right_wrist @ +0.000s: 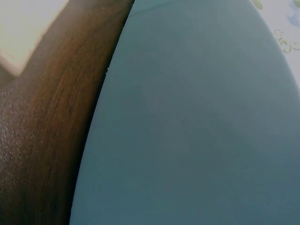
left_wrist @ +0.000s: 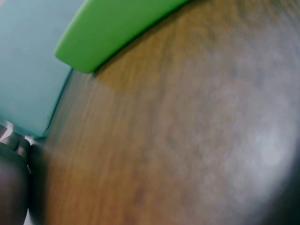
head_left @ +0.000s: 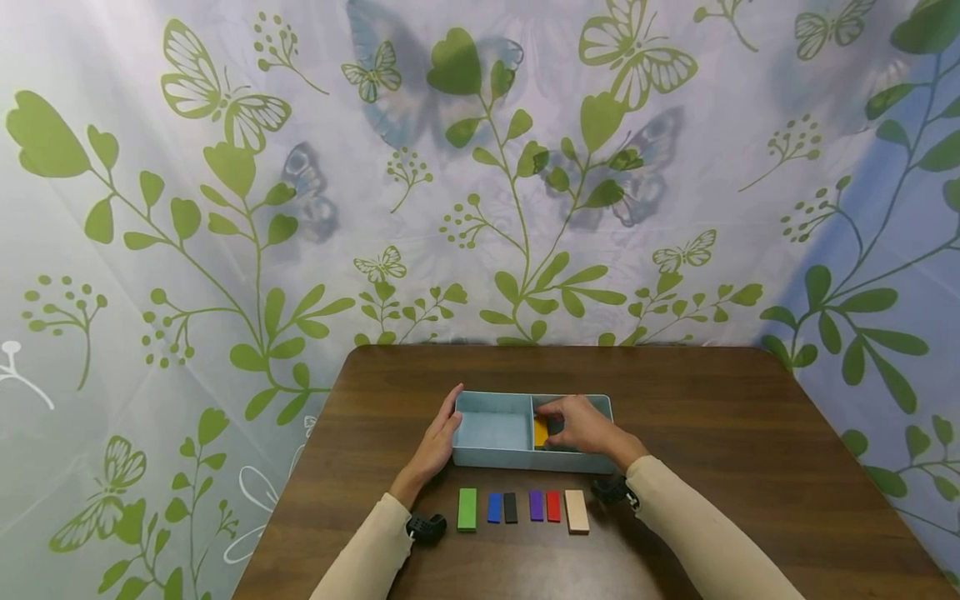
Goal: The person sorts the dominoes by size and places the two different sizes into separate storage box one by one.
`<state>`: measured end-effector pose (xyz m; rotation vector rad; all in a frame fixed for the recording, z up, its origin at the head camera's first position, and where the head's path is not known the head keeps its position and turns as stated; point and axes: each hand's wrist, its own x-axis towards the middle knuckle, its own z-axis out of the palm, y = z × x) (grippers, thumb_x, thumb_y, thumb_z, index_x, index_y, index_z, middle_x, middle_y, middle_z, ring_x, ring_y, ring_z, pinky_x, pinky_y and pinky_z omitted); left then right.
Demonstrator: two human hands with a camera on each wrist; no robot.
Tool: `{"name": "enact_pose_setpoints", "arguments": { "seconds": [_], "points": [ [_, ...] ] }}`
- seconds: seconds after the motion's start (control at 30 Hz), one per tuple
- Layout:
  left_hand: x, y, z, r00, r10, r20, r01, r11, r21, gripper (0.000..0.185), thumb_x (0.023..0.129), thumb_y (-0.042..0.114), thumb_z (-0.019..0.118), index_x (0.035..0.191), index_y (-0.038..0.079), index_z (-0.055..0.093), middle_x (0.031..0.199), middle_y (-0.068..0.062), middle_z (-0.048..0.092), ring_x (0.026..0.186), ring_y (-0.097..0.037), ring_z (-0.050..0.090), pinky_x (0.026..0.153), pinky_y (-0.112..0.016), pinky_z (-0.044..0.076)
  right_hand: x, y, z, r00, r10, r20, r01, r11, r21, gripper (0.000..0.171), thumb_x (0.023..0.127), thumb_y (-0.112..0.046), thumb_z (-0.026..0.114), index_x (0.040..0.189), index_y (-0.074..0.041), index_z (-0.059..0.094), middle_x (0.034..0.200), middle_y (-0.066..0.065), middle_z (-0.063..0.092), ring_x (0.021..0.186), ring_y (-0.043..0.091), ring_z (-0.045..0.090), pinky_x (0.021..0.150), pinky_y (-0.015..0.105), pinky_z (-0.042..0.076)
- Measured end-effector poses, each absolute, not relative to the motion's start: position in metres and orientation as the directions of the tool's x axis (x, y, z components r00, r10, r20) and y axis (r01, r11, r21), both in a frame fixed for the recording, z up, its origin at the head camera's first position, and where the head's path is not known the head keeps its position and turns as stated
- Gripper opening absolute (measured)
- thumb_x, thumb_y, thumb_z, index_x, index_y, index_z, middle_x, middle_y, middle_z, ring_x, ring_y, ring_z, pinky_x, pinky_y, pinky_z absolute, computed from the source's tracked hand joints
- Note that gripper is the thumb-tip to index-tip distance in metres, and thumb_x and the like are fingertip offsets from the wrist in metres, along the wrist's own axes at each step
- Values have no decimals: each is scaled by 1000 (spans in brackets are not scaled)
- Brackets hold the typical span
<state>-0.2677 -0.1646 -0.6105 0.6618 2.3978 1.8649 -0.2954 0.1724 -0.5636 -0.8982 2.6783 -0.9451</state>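
A light blue box with two compartments stands on the table. My left hand lies along the box's left end, its fingers fairly straight against the outside. Part of that hand shows dark and blurred at the left edge of the left wrist view. Reaching into the right compartment, my right hand pinches a yellow block beside the divider, between thumb and fingers. Part of the block is covered by the hand. In the right wrist view the box's wall fills most of the picture, and the hand is out of sight.
In front of the box, blocks lie in a row: green, blue, black, purple, red and beige. The brown table meets a patterned cloth behind it.
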Motion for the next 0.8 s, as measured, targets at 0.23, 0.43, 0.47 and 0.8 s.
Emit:
{"name": "enact_pose_setpoints", "arguments": {
  "seconds": [0.23, 0.43, 0.47, 0.8],
  "points": [
    [-267, -161, -605, -935, 319, 155, 226, 200, 953, 57, 121, 12, 29, 177, 14, 17, 186, -9, 11, 172, -36, 6, 136, -67, 8, -296, 172, -562, -804, -594, 28, -498, 647, -577, 57, 88, -14, 93, 139, 1, 73, 135, 16, 77, 119, 31, 76, 101, 47, 63],
    [-268, -161, -606, -937, 314, 153, 222, 198, 955, 57, 122, 13, 29, 177, 18, 19, 185, -8, 12, 172, -34, 6, 136, -66, 7, -293, 175, -558, -809, -587, 26, -499, 663, -559, 60, 88, -20, 93, 142, -3, 72, 140, 13, 75, 124, 31, 74, 104, 49, 62],
    [-268, -161, -607, -937, 314, 155, 224, 196, 955, 57, 122, 13, 29, 177, 17, 18, 185, -9, 12, 172, -35, 6, 136, -67, 7, -292, 176, -556, -814, -580, 24, -490, 665, -564, 61, 89, -21, 93, 143, -4, 72, 141, 12, 75, 124, 31, 74, 104, 50, 62],
    [-271, -165, -614, -912, 338, 234, 313, 201, 928, 58, 121, 20, 31, 177, 15, 18, 185, -14, 14, 171, -39, 10, 135, -66, 15, -283, 191, -541, -837, -546, 39, -444, 635, -633, 62, 92, -33, 91, 147, -12, 71, 145, 7, 74, 127, 36, 73, 103, 54, 62]
  ]
}}
